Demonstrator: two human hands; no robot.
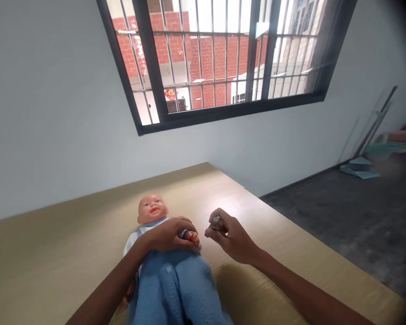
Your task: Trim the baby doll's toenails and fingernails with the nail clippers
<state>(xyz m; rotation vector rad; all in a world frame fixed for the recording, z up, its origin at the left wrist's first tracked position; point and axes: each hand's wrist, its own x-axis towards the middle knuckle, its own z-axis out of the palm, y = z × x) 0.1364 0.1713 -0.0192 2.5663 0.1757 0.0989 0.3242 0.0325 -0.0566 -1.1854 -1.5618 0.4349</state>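
A baby doll [152, 209] in blue fleece clothes lies on its back on a light wooden table [71, 243], head pointing away from me. My left hand [171, 234] lies across the doll's chest with fingers closed around the doll's small hand [191, 236]. My right hand [228, 234] hovers just right of that doll hand, fingers curled in a pinch on a small silvery metal object [216, 220], possibly nail clippers.
The table's right edge [325, 243] drops to a dark floor [352, 216]. A white wall with a barred window [219, 54] stands behind. Cloth and poles [375, 149] lie in the far right corner.
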